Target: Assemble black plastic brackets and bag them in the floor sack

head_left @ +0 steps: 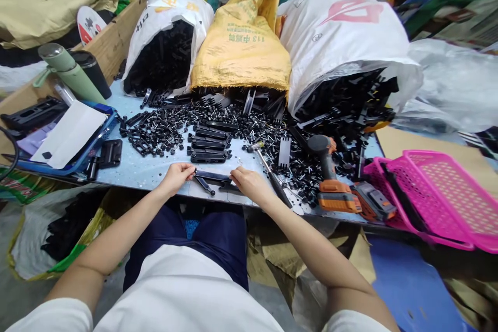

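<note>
Near the table's front edge I hold a long black plastic bar [213,175] level between both hands. My left hand [178,177] pinches its left end, and my right hand [245,180] grips the right end. Below the bar a short black rod-like piece [204,185] slants down from near my left fingers; whether it is joined to the bar I cannot tell. Just beyond my hands lies a stack of similar black bars [210,145]. A hammer [270,171] with a dark handle rests to the right of my right hand.
Small black parts and metal pins [163,127] cover the table's middle. Open sacks [243,41] spill black pieces at the back. On the right are an orange cordless drill [329,176] and pink baskets [439,202]; a blue tray [78,161] and green bottle [68,70] stand left.
</note>
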A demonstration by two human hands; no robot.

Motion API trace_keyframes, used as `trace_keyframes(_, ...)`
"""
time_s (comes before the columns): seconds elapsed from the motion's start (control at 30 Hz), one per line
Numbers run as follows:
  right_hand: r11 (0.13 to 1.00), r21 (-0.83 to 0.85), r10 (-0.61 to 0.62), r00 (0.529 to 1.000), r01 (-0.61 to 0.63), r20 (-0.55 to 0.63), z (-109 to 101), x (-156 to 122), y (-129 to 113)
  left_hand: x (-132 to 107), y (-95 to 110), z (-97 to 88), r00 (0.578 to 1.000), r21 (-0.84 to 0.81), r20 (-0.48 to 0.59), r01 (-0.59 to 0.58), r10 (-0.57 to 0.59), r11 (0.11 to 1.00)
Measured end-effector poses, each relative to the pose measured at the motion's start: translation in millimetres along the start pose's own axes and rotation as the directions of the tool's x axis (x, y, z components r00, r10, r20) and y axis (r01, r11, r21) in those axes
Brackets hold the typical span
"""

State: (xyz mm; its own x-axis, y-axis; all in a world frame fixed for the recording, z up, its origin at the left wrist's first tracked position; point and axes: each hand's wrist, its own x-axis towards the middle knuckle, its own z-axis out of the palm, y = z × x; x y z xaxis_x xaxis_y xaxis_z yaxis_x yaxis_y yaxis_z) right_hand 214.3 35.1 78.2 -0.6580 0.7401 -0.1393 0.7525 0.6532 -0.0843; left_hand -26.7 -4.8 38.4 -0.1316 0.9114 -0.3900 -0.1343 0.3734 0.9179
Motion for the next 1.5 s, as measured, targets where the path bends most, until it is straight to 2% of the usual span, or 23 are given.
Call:
trace_keyframes(0.17, 0.995, 0.096, -0.015, 0.987, 0.031, -0.16, 17.5, -5.5, 7.9, -1.5, 6.2, 3.0, 0.992, 0.239, 0.121, -0.053, 0.024, 0.97)
trace_keyframes(0.23, 0.987, 0.141, -0.048, 0.973, 0.081, -0.227, 23.9, -7.4, 11.1, 1.1, 4.9, 3.2, 0.994, 0.272, 0.107, -0.062, 0.034, 0.96)
trace_keyframes(0.37, 0.959, 0.235, -0.07, 0.937, 0.158, -0.342, 36.9, -12.0, 16.7, 9.1, -0.1, 0.4, 0.994, 0.306, 0.002, -0.101, 0.105, 0.947)
trace_keyframes(0.43, 0.946, 0.277, -0.052, 0.922, 0.169, -0.385, 44.3, -15.2, 19.2, 10.9, -1.9, -2.0, 0.991, 0.323, -0.005, -0.123, 0.132, 0.938)
trace_keyframes(0.53, 0.931, 0.306, -0.052, 0.901, 0.2, -0.431, 55.4, -20.1, 22.8, 11.5, -2.3, -5.0, 0.996, 0.346, 0.032, -0.089, 0.083, 0.934)
trace_keyframes(0.63, 0.925, 0.297, -0.087, 0.895, 0.235, -0.439, 63.2, -23.7, 25.5, 13.8, -0.1, -6.1, 0.998, 0.361, 0.05, -0.039, 0.023, 0.932)
trace_keyframes(0.9, 0.916, 0.318, -0.092, 0.901, 0.244, -0.425, 78.7, -27.0, 27.0, 14.9, 8.1, -4.2, 0.997, 0.362, 0.074, -0.015, -0.013, 0.932)
trace_keyframes(1.03, 0.918, 0.314, -0.103, 0.91, 0.243, -0.403, 93.0, -24.4, 35.8, 11.4, 8.1, -4.0, 0.994, 0.372, 0.105, -0.041, 0.002, 0.927)
trace_keyframes(1.13, 0.93, 0.26, -0.159, 0.922, 0.259, -0.353, 90.1, -23.5, 45.9, 8.1, 8.2, -6.5, 0.997, 0.405, 0.069, -0.046, 0.02, 0.913)
trace_keyframes(1.2, 0.942, 0.21, -0.182, 0.926, 0.261, -0.33, 79.5, -22.7, 45.8, 0.2, 6.5, -5.2, 0.992, 0.502, -0.003, -0.107, 0.126, 0.858)
trace_keyframes(1.23, 0.95, 0.186, -0.18, 0.925, 0.252, -0.334, 73.0, -21.1, 41.6, -6.1, 4.2, -2.2, 0.98, 0.587, -0.028, -0.144, 0.197, 0.797)
trace_keyframes(1.3, 0.957, 0.165, -0.165, 0.915, 0.239, -0.367, 61.3, -12.8, 23.9, -21.3, -4.0, 9.6, 0.957, 0.772, -0.028, -0.162, 0.288, 0.614)
trace_keyframes(1.37, 0.94, 0.196, -0.183, 0.9, 0.278, -0.396, 54.8, 2.7, -2.0, -34.8, -15.4, 27.4, 0.963, 0.886, -0.007, -0.118, 0.268, 0.448)
trace_keyframes(1.4, 0.924, 0.221, -0.206, 0.893, 0.312, -0.4, 53.8, 12.0, -15.2, -39.2, -21.1, 36.7, 0.968, 0.909, -0.004, -0.101, 0.25, 0.404)
trace_keyframes(1.5, 0.881, 0.293, -0.255, 0.895, 0.371, -0.365, 57.2, 36.4, -43.3, -41.8, -32.4, 55.7, 0.977, 0.919, -0.03, -0.055, 0.21, 0.39)
